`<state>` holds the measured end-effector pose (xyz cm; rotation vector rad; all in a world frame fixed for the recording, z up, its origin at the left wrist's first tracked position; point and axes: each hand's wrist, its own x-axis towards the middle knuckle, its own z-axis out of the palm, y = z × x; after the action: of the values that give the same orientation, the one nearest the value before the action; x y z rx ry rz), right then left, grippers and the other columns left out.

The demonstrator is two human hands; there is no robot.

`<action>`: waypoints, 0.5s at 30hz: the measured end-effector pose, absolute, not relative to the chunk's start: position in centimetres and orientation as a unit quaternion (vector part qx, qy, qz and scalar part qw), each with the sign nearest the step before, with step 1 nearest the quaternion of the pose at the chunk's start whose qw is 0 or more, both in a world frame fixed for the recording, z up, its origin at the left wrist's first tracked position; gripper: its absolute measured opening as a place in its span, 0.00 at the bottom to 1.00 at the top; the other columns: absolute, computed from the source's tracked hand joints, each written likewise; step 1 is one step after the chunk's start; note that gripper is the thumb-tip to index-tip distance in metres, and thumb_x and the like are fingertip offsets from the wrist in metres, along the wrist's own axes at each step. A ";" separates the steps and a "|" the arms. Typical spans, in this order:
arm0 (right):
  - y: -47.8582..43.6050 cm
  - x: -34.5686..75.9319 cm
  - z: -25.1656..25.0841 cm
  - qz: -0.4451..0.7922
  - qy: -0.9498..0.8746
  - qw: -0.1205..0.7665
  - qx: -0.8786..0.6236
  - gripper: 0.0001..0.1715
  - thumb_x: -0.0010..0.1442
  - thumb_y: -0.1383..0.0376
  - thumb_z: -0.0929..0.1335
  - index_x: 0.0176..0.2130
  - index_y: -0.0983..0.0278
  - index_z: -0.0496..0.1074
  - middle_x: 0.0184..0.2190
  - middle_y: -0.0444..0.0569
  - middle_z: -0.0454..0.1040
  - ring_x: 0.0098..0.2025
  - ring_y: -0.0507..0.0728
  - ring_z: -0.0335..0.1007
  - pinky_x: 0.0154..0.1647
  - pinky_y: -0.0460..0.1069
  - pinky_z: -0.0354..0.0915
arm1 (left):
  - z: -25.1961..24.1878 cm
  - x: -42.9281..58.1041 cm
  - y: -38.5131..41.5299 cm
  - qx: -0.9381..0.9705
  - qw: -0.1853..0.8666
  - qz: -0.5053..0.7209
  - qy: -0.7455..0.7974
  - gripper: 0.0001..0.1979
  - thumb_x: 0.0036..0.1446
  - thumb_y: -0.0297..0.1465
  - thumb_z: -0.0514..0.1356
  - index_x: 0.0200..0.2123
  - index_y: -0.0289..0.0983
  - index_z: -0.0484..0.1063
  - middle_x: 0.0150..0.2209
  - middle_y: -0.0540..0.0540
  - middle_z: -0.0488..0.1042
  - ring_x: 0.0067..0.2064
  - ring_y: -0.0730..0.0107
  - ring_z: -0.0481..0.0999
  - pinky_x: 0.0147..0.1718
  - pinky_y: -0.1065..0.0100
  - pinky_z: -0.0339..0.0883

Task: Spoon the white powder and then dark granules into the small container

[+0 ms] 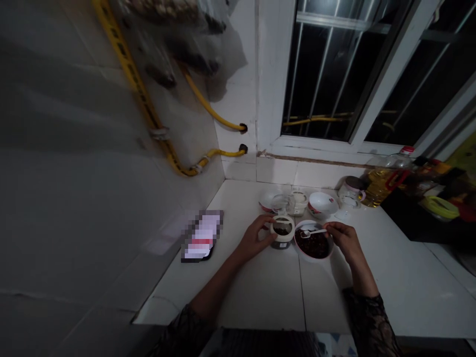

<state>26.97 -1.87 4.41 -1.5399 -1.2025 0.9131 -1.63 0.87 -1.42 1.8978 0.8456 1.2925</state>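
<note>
My left hand (pixel 255 237) grips the side of a small white jar (pixel 282 232) with dark contents, standing on the white tiled counter (pixel 267 292). My right hand (pixel 344 240) holds the handle of a small white spoon (pixel 312 231) that lies across a white bowl (pixel 314 244) full of dark red pieces. Jar and bowl stand side by side, touching.
Behind them stand two white bowls (pixel 323 204), a lidded glass jar (pixel 298 201), a small cup (pixel 351 191) and an oil bottle (pixel 386 181). A packet (pixel 203 235) leans at the left wall. Yellow hoses (pixel 148 104) run along the wall. A stove edge (pixel 416 218) lies at right.
</note>
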 end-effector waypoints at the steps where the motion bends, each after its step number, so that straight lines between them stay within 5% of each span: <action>1: -1.8 27.0 4.4 0.373 -0.493 0.473 -0.628 0.20 0.40 0.52 0.70 0.27 0.65 0.76 0.16 0.43 0.68 0.18 0.50 0.51 0.22 0.48 0.45 | -1.4 -1.6 0.9 0.729 0.341 0.495 0.327 0.15 0.58 0.36 0.63 0.48 0.40 0.70 0.54 0.39 0.72 0.56 0.57 0.73 0.44 0.62 0.72; 8: -1.7 26.6 3.6 0.282 -0.575 0.440 -0.629 0.18 0.47 0.51 0.68 0.27 0.63 0.77 0.19 0.46 0.73 0.25 0.57 0.67 0.29 0.49 0.59 | -1.2 -1.6 0.8 0.725 0.346 0.496 0.329 0.16 0.57 0.36 0.64 0.47 0.40 0.71 0.55 0.39 0.72 0.55 0.56 0.73 0.45 0.61 0.72; 15: -2.0 26.7 3.5 0.270 -0.620 0.406 -0.615 0.18 0.52 0.52 0.67 0.29 0.62 0.78 0.20 0.47 0.75 0.26 0.58 0.70 0.30 0.50 0.62 | -1.5 -1.6 0.9 0.723 0.352 0.500 0.322 0.16 0.58 0.38 0.63 0.48 0.40 0.71 0.55 0.38 0.71 0.55 0.56 0.73 0.45 0.61 0.72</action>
<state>26.66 -2.00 3.53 -1.5511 -1.5648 0.6818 -1.63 0.94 -1.51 1.8710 0.8329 1.2951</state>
